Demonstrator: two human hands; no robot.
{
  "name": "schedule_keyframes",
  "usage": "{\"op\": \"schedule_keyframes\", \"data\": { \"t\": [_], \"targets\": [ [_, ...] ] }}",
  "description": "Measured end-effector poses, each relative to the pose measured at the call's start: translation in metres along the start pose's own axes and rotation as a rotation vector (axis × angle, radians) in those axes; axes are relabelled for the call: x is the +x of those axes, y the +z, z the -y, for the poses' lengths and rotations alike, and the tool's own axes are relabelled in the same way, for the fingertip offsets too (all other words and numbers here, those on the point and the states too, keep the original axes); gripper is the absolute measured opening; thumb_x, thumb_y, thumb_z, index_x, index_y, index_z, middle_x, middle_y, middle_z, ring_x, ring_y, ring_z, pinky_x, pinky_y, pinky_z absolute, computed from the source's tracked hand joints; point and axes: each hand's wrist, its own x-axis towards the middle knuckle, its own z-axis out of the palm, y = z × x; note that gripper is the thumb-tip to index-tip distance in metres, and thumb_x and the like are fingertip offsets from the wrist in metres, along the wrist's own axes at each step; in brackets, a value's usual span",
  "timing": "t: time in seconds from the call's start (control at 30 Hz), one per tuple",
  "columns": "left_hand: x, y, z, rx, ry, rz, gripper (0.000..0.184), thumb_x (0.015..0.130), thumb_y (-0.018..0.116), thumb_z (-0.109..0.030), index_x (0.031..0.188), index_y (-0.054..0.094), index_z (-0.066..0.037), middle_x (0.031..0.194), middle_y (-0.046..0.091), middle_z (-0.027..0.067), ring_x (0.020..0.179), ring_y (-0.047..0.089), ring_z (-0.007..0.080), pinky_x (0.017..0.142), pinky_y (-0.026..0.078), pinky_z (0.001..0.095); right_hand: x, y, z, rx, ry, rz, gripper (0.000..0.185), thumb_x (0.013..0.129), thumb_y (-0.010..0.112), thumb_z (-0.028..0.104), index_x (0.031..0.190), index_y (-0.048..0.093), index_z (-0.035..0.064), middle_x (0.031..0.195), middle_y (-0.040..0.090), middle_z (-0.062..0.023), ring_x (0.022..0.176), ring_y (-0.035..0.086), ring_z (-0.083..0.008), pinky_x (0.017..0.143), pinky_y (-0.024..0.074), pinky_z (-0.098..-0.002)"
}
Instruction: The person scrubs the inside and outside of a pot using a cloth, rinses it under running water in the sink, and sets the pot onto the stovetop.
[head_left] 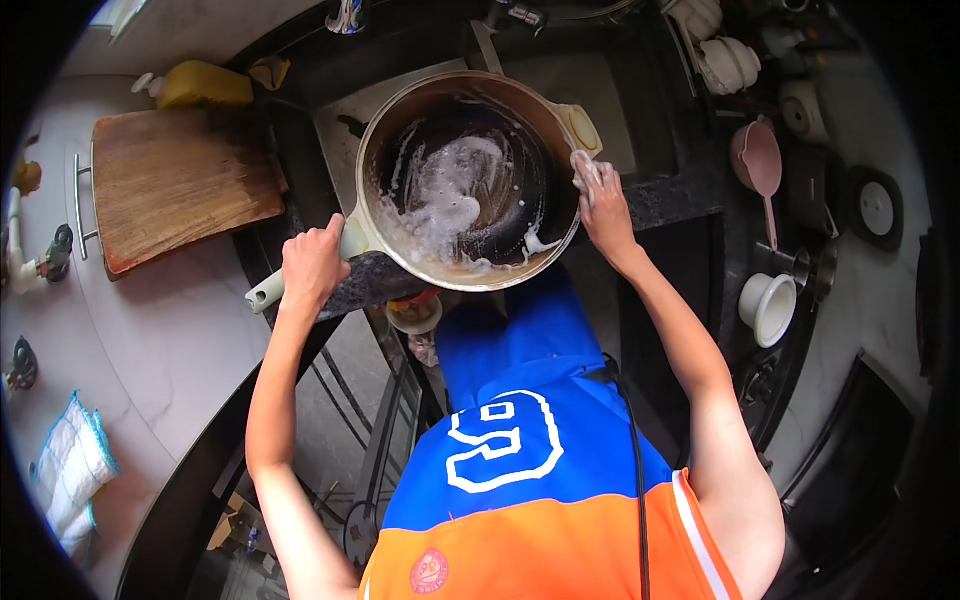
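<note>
A large deep pan (502,92) with a pale rim and dark, foam-streaked inside is over the sink. My left hand (312,265) is closed around its long pale handle (265,292) on the left. At the right rim, just below the short helper handle (580,130), my right hand (605,212) is closed on a whitish, foam-covered scrubber (583,172). The scrubber is pressed against the rim; its exact kind is hard to make out. White suds (450,195) lie across the pan's bottom.
Behind the pan is a double sink (580,90) with a faucet (345,15). A wooden cutting board (185,185) and yellow bottle (207,85) are at left. A pink ladle (757,160), white pot (768,308) and stacked bowls (728,65) line the right counter.
</note>
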Motion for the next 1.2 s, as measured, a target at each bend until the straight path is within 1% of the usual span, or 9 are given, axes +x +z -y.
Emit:
{"op": "schedule_keyframes", "data": {
  "t": [0.1,0.17,0.3,0.57,0.73,0.9,1.03,1.13,1.2],
  "targets": [
    [0.0,0.005,0.003,-0.026,0.003,0.041,0.046,0.057,0.069,-0.006,0.1,0.053,-0.005,0.068,0.063,0.0186,0.067,0.064,0.0371,0.059,0.05,0.0451,0.012,-0.002,-0.008,0.093,0.049,0.071,0.061,0.072,0.06,-0.006,0.132,0.047,0.003,0.114,0.049,-0.019,0.104,0.049,-0.0359,0.092,0.0442,-0.0432],
    [-0.003,0.01,0.004,-0.053,-0.001,0.054,0.046,0.056,0.07,-0.006,0.099,0.053,-0.005,0.069,0.063,0.0191,0.069,0.064,0.0376,0.06,0.05,0.0453,0.04,0.007,-0.019,0.021,0.036,-0.1,0.056,0.074,0.059,-0.004,0.128,0.05,0.0034,0.112,0.05,-0.0182,0.104,0.049,-0.0358,0.091,0.0448,-0.0433],
    [-0.008,0.017,0.002,-0.054,-0.021,0.039,0.045,0.057,0.07,-0.006,0.098,0.052,-0.006,0.069,0.063,0.019,0.07,0.064,0.0376,0.06,0.05,0.0456,0.09,0.016,-0.039,-0.024,0.033,-0.147,0.048,0.076,0.058,0.0,0.124,0.053,0.0036,0.111,0.052,-0.016,0.102,0.049,-0.0357,0.087,0.0456,-0.0435],
    [-0.016,0.014,-0.006,-0.083,-0.1,0.037,0.043,0.057,0.068,-0.004,0.097,0.052,-0.006,0.068,0.063,0.0195,0.068,0.064,0.038,0.06,0.05,0.0459,0.036,0.007,-0.012,-0.047,-0.273,0.1,0.045,0.072,0.057,-0.001,0.116,0.059,0.0038,0.112,0.054,-0.0098,0.101,0.05,-0.0306,0.078,0.0463,-0.0396],
    [-0.02,0.017,-0.009,-0.076,-0.107,0.032,0.043,0.056,0.067,-0.004,0.097,0.052,-0.006,0.066,0.062,0.0192,0.067,0.064,0.0378,0.059,0.05,0.0451,0.081,0.014,-0.027,-0.078,-0.123,-0.011,0.051,0.073,0.061,0.002,0.123,0.051,0.0035,0.113,0.052,-0.0154,0.101,0.048,-0.0338,0.085,0.0448,-0.0408],
    [-0.024,0.018,-0.014,-0.107,-0.137,-0.009,0.044,0.055,0.067,-0.004,0.097,0.053,-0.006,0.066,0.062,0.0188,0.066,0.063,0.0376,0.059,0.05,0.0445,0.109,0.023,-0.035,-0.095,-0.16,-0.004,0.049,0.076,0.063,0.01,0.123,0.052,0.0024,0.111,0.053,-0.0156,0.1,0.049,-0.0333,0.084,0.0444,-0.0423],
    [-0.03,0.018,-0.016,-0.122,-0.164,-0.001,0.044,0.055,0.065,-0.005,0.097,0.054,-0.006,0.067,0.062,0.0183,0.066,0.063,0.0376,0.06,0.049,0.0457,0.093,0.015,-0.034,-0.072,-0.434,0.071,0.05,0.076,0.07,0.018,0.121,0.054,0.0026,0.109,0.054,-0.0142,0.1,0.051,-0.0329,0.081,0.0469,-0.0409],
    [-0.038,0.039,-0.013,-0.179,-0.172,-0.046,0.042,0.056,0.063,-0.005,0.098,0.055,-0.006,0.067,0.062,0.0181,0.065,0.063,0.0377,0.059,0.048,0.0467,0.105,0.008,-0.024,0.079,0.12,0.013,0.051,0.072,0.076,0.022,0.119,0.06,0.0083,0.113,0.059,-0.0147,0.103,0.055,-0.035,0.083,0.0496,-0.0408],
    [-0.045,0.069,-0.008,-0.235,-0.159,-0.086,0.044,0.057,0.061,-0.005,0.1,0.056,-0.005,0.066,0.062,0.018,0.064,0.062,0.0379,0.057,0.047,0.0475,0.119,0.014,-0.038,0.248,0.191,0.088,0.054,0.071,0.076,0.021,0.12,0.059,0.0072,0.11,0.062,-0.0152,0.101,0.058,-0.0344,0.084,0.0499,-0.04]
  ]
}}
